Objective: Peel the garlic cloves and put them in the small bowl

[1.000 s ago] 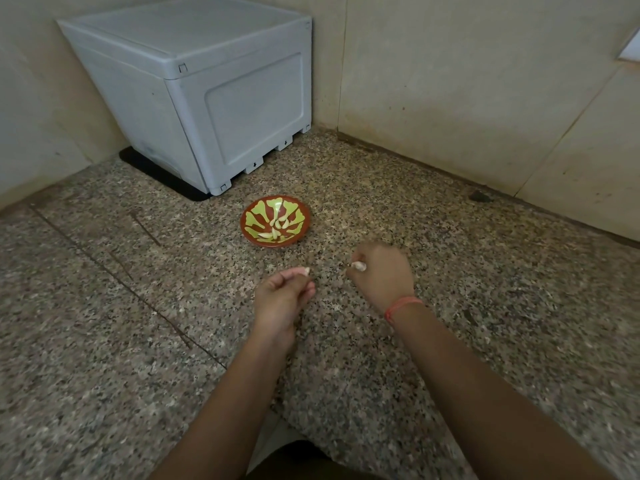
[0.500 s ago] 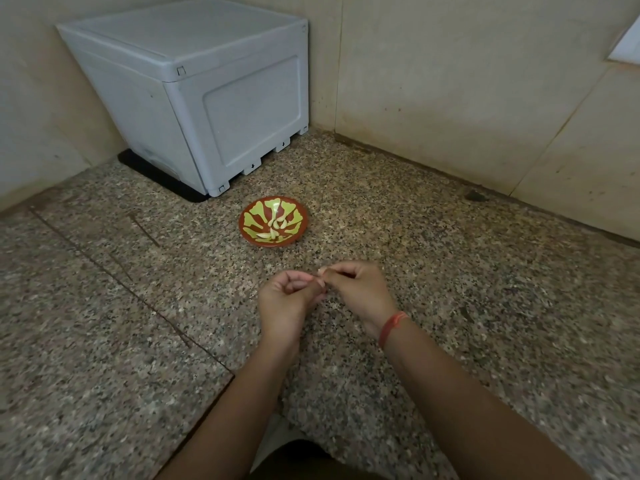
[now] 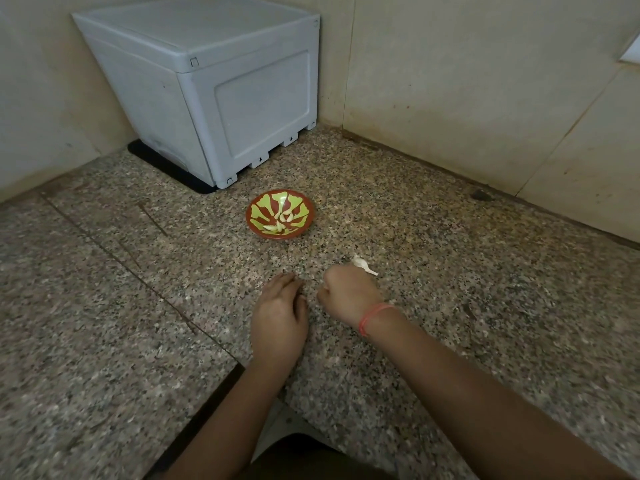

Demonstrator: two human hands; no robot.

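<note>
Peeled garlic cloves (image 3: 281, 220) lie in the small bowl (image 3: 252, 221). In front of the bowl, the right hand (image 3: 349, 295) is clenched and a white garlic piece (image 3: 362, 264) touches its knuckles, but I cannot tell if it grips the piece. The left hand (image 3: 278, 318) has loosely bent fingers.

I see a red-brown bowl (image 3: 259, 211) streaked lime-green, pale cream cloves (image 3: 282, 218), a white garlic piece (image 3: 362, 264), a speckled grey-brown table (image 3: 450, 271), a pale grey box (image 3: 207, 98) and an orange wristband (image 3: 375, 317).

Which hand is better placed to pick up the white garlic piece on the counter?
Right: the garlic piece lies just past the right hand; the left hand sits farther off.
</note>
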